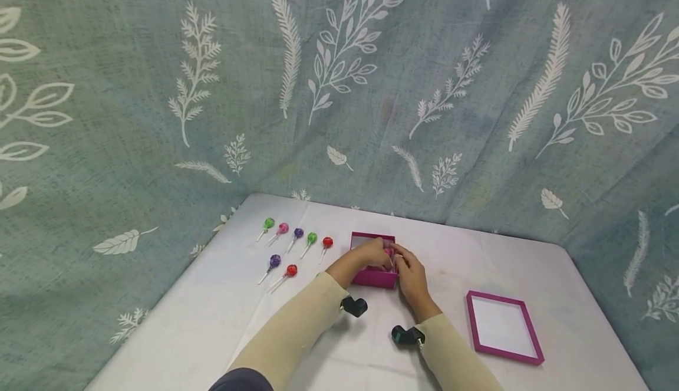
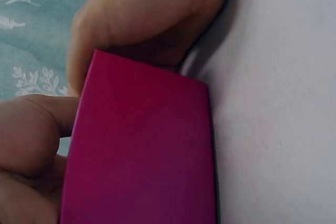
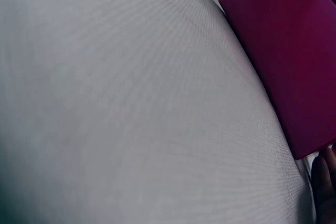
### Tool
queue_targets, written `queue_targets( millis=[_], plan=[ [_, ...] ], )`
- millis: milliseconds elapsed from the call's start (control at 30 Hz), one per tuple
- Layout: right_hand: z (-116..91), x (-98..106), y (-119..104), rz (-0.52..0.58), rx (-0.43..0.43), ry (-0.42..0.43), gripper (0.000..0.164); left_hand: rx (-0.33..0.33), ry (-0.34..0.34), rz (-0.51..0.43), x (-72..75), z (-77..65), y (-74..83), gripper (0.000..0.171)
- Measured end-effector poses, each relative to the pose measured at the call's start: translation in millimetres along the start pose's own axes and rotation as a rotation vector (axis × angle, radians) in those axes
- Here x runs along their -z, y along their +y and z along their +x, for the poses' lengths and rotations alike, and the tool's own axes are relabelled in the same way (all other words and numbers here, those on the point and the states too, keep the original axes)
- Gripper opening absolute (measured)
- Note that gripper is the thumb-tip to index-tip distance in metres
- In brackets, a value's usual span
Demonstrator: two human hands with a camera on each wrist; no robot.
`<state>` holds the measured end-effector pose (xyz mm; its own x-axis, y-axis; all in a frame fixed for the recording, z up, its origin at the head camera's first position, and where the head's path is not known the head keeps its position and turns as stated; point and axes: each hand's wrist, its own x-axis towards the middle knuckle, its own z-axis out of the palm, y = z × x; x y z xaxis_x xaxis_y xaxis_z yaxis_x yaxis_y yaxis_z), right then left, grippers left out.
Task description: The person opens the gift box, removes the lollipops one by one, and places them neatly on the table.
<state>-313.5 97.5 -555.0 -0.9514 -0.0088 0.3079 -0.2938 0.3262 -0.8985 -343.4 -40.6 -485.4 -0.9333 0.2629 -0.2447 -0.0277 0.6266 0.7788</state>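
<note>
A magenta box (image 1: 373,279) stands on the table, its light inside partly covered by my hands. My left hand (image 1: 375,253) reaches down into it over the near left side, fingers bent at a pink lollipop (image 1: 389,252) by the right wall. That hand's fingertips are hidden in the head view. My right hand (image 1: 412,276) holds the box at its right side, with a finger over the rim and the palm outside. In the left wrist view the box's front wall (image 2: 142,145) fills the middle, with my right hand (image 2: 152,9) curved around its corner.
Left of the box lie several lollipops: a back row ending in a red one (image 1: 328,242), and a purple one (image 1: 274,260) and another red one (image 1: 291,270) nearer. A magenta-rimmed lid (image 1: 501,326) lies inside up at the right. Patterned cloth (image 1: 339,161) hangs behind the table.
</note>
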Motion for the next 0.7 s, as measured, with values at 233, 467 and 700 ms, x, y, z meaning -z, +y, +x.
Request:
queue_targets(
  millis=[233, 467, 700],
  plan=[
    [0.1, 0.3, -0.4, -0.002, 0.009, 0.006, 0.033, -0.012, 0.016, -0.112, -4.7, 2.0, 1.5, 0.065],
    [1.6, 0.6, -1.8, 0.014, -0.013, 0.005, 0.033, -0.091, 0.165, 0.054, -5.1, 5.6, -4.2, 0.033],
    [0.5, -0.7, -1.8, 0.03, -0.027, 0.003, 0.032, -0.107, 0.156, -0.012, 0.7, 3.1, -6.6, 0.019]
  ],
)
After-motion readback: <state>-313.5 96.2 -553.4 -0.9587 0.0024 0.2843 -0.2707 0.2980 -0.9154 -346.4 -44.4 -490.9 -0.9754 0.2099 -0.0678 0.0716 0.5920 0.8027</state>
